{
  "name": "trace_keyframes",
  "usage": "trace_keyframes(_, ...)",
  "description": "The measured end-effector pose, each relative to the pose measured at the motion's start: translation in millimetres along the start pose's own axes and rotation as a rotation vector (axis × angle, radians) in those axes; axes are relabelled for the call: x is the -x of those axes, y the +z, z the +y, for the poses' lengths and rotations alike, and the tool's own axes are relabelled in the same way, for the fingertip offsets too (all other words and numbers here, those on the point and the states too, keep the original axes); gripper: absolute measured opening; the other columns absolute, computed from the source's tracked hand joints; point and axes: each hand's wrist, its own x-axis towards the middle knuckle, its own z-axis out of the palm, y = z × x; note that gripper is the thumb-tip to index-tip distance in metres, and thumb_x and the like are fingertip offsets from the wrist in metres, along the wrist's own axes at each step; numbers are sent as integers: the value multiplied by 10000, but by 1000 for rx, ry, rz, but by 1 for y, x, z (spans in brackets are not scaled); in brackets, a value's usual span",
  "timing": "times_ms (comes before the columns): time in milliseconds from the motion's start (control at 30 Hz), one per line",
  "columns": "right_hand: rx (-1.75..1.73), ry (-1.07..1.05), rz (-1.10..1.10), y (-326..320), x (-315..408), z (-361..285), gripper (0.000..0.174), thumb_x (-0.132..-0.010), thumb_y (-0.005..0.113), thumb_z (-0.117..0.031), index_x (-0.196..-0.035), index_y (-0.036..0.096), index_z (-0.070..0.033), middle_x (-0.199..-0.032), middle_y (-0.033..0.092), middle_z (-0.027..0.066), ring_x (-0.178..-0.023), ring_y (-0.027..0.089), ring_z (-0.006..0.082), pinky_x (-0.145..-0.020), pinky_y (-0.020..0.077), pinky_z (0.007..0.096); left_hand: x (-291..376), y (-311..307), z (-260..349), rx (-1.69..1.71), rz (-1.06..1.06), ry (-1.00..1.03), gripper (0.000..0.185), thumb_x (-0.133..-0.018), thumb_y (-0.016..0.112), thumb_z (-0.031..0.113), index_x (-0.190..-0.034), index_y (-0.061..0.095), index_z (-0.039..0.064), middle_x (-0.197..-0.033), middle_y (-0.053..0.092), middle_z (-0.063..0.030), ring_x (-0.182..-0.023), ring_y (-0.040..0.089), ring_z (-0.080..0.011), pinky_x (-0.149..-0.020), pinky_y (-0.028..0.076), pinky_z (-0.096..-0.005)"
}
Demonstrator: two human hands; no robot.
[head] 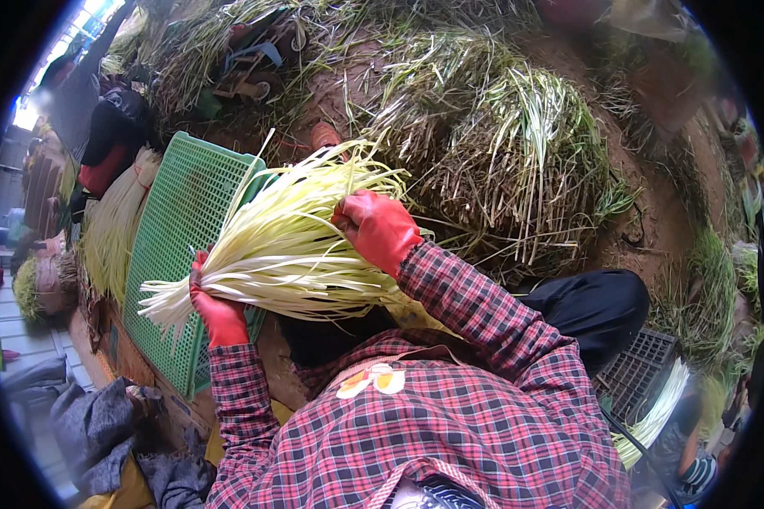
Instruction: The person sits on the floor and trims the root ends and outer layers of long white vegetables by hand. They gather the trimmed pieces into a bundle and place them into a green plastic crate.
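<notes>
My left hand (215, 310), in a red rubber glove, grips a thick bundle of yellow chives (293, 254) near its white cut ends. The bundle lies sideways before me, its pale yellow leaves fanned out to the right. Over the leafy side is my right hand (379, 230), also red-gloved, with its fingers closed. A thin leaf rises from those fingertips; the rest of what they pinch is hidden. Beneath and left of the bundle, a green plastic mesh crate (172, 235) stands tilted.
A large heap of green and withered chive leaves (503, 153) lies ahead on bare soil. Tied yellow chives (118, 216) rest beyond the crate. At right are a black plastic crate (640, 362) and more pale chives (656, 413). Another person (111, 127) sits at upper left.
</notes>
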Motion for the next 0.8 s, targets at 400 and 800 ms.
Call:
trace_keyframes(400, -264, 822, 248, -93, 72, 42, 123, -903, 578, -115, -826, 643, -42, -801, 660, 87, -670, 620, 156, -591, 528, 282, -7, -6, -3, -20, -8, 39, 329, -857, 582, 231, -1144, 602, 71, -1221, 588, -120, -1157, 524, -295, -1033, 373, -500)
trace_keyframes(800, 56, 454, -192, -76, 58, -3, 324, -915, 570, -340, -1152, 630, -127, -1010, 670, 133, -867, 657, 212, -736, 546, 343, -11, -15, 1, 26, 4, -19, 300, -855, 582, 235, -1113, 600, 84, -1216, 590, -115, -1145, 528, -297, -1020, 381, -508)
